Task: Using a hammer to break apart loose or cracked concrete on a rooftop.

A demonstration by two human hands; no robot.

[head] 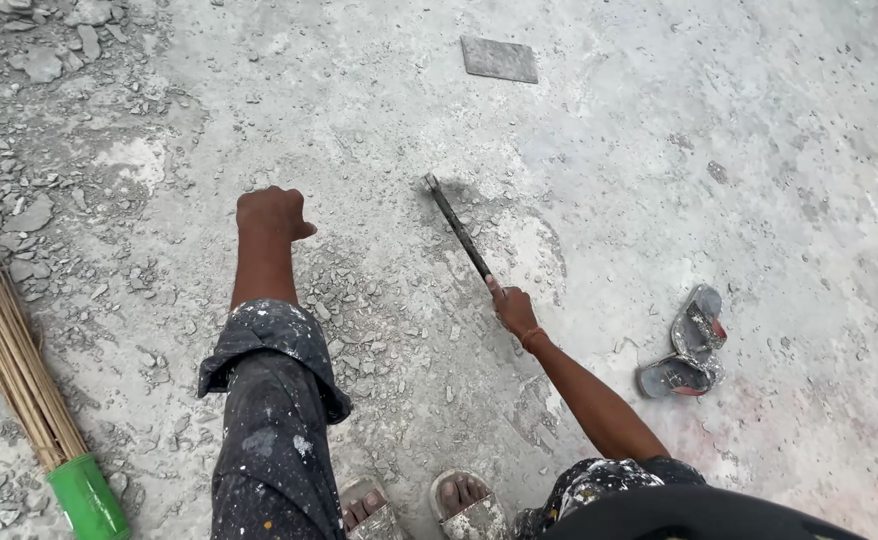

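1. A dusty grey concrete floor (pixel 759 150) is seen.
2. Rubble chips (pixel 49 200) are scattered at ten o'clock.
3. A flat grey tile (pixel 499 59) lies at twelve o'clock.
4. Sandals (pixel 689 345) rest at four o'clock.
5. A broom (pixel 9 340) lies at eight o'clock.

A bundle of thin tan broom straws bound into a bright green plastic handle (pixel 87 496) lies along the lower left edge of the frame, its straws running up toward the left border. Loose grey chips of broken concrete rubble (pixel 34 215) spread across the upper left and left of the frame — the pieces thin out toward the middle. A flat, dark grey rectangular tile piece (pixel 499 59) lies alone near the top centre. At the right, a pair of worn grey sandals with red edging (pixel 689 345) rests one partly across the other. All of it sits on a dusty, pale grey concrete floor (pixel 759 160) — scuffed and speckled.
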